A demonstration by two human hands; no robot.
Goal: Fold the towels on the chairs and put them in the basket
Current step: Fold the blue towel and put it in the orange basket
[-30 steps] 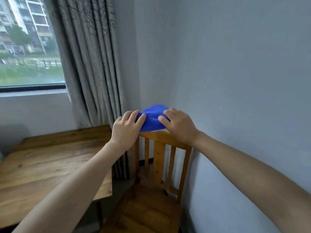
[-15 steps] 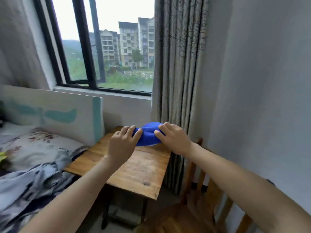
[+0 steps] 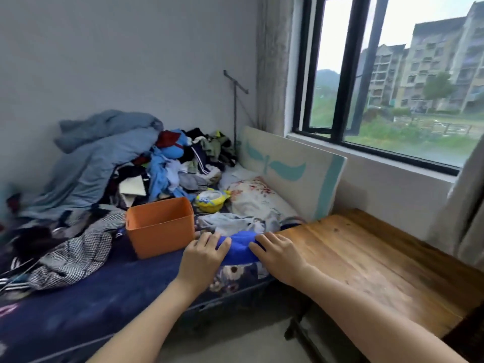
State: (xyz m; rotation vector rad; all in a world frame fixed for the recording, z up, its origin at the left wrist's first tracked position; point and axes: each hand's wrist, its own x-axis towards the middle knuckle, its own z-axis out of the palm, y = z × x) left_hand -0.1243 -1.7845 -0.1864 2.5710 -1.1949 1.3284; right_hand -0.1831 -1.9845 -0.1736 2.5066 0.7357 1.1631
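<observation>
A folded blue towel (image 3: 239, 248) hangs in the air between my two hands, over the edge of the bed. My left hand (image 3: 203, 256) grips its left end and my right hand (image 3: 277, 254) grips its right end, fingers curled over the top. An orange basket (image 3: 159, 227) stands on the bed just left of my left hand, its opening facing up and nothing visible inside. The chair is out of view.
A bed (image 3: 86, 292) with a dark blue cover carries a heap of clothes (image 3: 110, 163) and a pillow (image 3: 258, 199). A wooden table (image 3: 366, 260) stands at the right under the window (image 3: 392, 74). A white headboard panel (image 3: 296, 171) leans by the wall.
I have turned left from the chair past the table to the bed, carrying the blue towel in both hands. The orange basket has come into view.
</observation>
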